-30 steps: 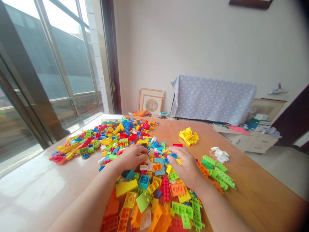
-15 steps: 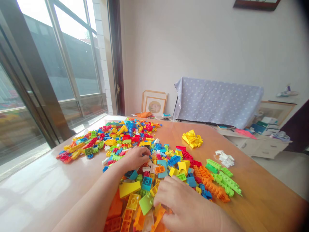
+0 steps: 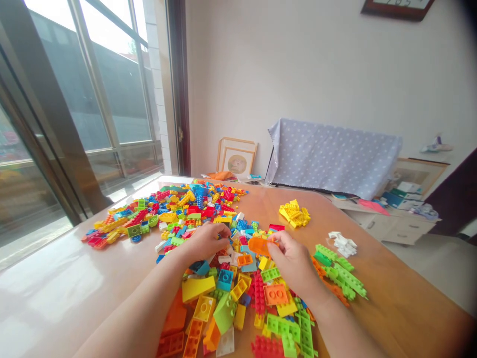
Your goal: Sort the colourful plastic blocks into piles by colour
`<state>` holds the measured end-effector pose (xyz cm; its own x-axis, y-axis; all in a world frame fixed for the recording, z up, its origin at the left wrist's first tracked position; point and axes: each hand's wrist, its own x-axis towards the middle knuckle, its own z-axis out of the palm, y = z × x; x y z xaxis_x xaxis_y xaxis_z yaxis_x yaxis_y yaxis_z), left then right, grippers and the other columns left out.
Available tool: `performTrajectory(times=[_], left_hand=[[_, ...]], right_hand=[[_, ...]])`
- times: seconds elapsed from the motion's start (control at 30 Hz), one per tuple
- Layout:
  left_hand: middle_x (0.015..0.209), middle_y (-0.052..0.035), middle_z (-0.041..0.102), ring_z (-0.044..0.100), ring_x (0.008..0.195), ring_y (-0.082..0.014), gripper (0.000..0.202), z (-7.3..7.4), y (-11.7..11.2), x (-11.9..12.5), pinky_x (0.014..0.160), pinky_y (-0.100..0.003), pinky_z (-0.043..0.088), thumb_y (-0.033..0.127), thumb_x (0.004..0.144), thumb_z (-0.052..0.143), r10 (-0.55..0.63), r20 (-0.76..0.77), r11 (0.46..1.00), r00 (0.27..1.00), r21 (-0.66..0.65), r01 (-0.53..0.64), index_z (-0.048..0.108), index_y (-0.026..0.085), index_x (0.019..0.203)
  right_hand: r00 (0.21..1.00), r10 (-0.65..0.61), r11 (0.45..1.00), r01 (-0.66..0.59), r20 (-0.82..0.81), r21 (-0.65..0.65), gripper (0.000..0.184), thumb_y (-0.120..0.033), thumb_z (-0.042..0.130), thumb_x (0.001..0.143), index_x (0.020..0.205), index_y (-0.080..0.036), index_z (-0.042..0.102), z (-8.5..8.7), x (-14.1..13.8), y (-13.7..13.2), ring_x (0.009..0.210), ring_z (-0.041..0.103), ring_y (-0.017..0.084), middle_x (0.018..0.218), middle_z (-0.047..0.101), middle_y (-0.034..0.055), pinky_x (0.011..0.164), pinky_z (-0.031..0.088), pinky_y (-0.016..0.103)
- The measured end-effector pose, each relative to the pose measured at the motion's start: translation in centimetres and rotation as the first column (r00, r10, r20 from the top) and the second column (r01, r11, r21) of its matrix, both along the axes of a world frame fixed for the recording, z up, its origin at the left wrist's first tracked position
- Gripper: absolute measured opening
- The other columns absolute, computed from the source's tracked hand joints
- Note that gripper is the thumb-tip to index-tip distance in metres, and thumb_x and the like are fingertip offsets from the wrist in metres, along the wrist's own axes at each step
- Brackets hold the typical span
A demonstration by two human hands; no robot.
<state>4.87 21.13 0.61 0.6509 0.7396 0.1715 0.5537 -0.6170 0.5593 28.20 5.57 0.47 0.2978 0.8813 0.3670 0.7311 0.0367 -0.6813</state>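
My right hand (image 3: 294, 258) is closed in a pinch on an orange toy brick (image 3: 260, 245), a long piece with a rounded end, raised over the pile. My left hand (image 3: 211, 240) rests low over the middle of the pile, its fingers curled together; what they hold, if anything, is hidden. Beneath and between both hands lie loose toy bricks in many colours. Nearer to me are a long red brick (image 3: 258, 292), an orange two-stud brick (image 3: 276, 295), a yellow block (image 3: 198, 289) and a light green piece (image 3: 224, 314).
On the brown table (image 3: 387, 318), sorted groups sit to the right: yellow bricks (image 3: 294, 214), white bricks (image 3: 343, 243) and green bricks (image 3: 346, 278), with orange ones partly behind my right forearm. A larger mixed heap (image 3: 179, 206) spreads at the far left.
My right hand has lifted away from the near bricks, moving forward with the orange brick in its fingers, uncovering red and green bricks. My left hand stays nearly in place.
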Motion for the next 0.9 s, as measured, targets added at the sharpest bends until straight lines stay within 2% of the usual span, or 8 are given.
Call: performTrajectory(times=[0.17,0.3,0.43,0.53,0.63,0.77,0.9], left_hand=[[0.099,-0.0007,0.073,0.066,0.089,-0.0201,0.024,-0.3,0.5,-0.2,0.076,-0.027,0.051,0.033,0.080,0.061,-0.020,0.015,0.999,1.000,0.037,0.020,0.072,0.025,0.099],[0.102,-0.0032,0.069,0.065,0.090,-0.0205,0.027,-0.5,0.8,-0.4,0.076,-0.027,0.049,0.036,0.082,0.061,-0.038,-0.003,0.993,0.999,0.109,0.038,0.074,0.025,0.102],[0.102,-0.0035,0.067,0.064,0.082,-0.0184,0.024,-0.3,0.6,-0.6,0.073,-0.027,0.047,0.039,0.085,0.059,-0.039,-0.060,0.991,0.997,0.127,0.046,0.076,0.026,0.095],[0.097,-0.0023,0.068,0.063,0.080,-0.0178,0.020,-0.2,0.3,-0.7,0.069,-0.026,0.044,0.038,0.085,0.059,-0.029,-0.089,0.991,0.996,0.125,0.041,0.074,0.026,0.087],[0.091,-0.0013,0.070,0.062,0.078,-0.0175,0.019,-0.2,0.3,-0.7,0.066,-0.025,0.042,0.034,0.085,0.056,-0.027,-0.103,0.995,0.994,0.094,0.037,0.073,0.026,0.085],[0.090,-0.0015,0.070,0.062,0.077,-0.0168,0.021,0.2,0.3,-1.0,0.064,-0.024,0.041,0.025,0.081,0.053,-0.034,-0.089,0.999,0.995,0.014,0.035,0.073,0.024,0.086],[0.083,0.0001,0.070,0.060,0.067,-0.0151,0.022,0.8,0.0,-1.4,0.057,-0.023,0.038,0.024,0.077,0.055,-0.032,-0.077,0.995,0.997,-0.101,0.024,0.072,0.023,0.090]], right_hand=[[0.996,-0.086,0.993,0.087,-0.006,0.082,0.027,-0.044,0.055,0.094,0.107,-0.023,0.066,-1.2,1.8,1.4,0.064,0.061,0.018,0.071,0.067,-0.0007,0.061,0.044,0.027],[0.996,-0.081,0.993,0.083,-0.027,0.089,0.034,-0.048,0.056,0.093,0.111,-0.022,0.067,-1.8,2.3,2.0,0.072,0.066,0.021,0.081,0.072,0.0031,0.066,0.047,0.029],[0.993,-0.115,0.989,0.112,0.027,0.094,0.032,-0.047,0.054,0.094,0.111,-0.023,0.067,-1.6,2.3,1.8,0.082,0.068,0.022,0.091,0.074,0.0046,0.071,0.047,0.029],[0.973,-0.193,0.981,0.186,0.126,0.061,0.025,-0.044,0.055,0.094,0.105,-0.025,0.067,-1.0,2.1,1.4,0.078,0.066,0.021,0.086,0.073,0.0021,0.065,0.044,0.029],[0.955,-0.227,0.974,0.220,0.193,0.058,0.022,-0.043,0.055,0.094,0.098,-0.026,0.067,-0.5,1.9,1.1,0.077,0.065,0.021,0.086,0.071,0.0014,0.064,0.042,0.029],[0.962,-0.180,0.981,0.159,0.205,0.112,0.025,-0.046,0.054,0.095,0.093,-0.025,0.067,-0.3,1.6,1.0,0.088,0.066,0.022,0.099,0.070,0.0042,0.072,0.045,0.030],[0.973,-0.136,0.986,0.114,0.188,0.121,0.030,-0.050,0.052,0.097,0.093,-0.025,0.067,-0.4,1.3,1.1,0.086,0.066,0.021,0.099,0.070,0.0049,0.072,0.047,0.030]])
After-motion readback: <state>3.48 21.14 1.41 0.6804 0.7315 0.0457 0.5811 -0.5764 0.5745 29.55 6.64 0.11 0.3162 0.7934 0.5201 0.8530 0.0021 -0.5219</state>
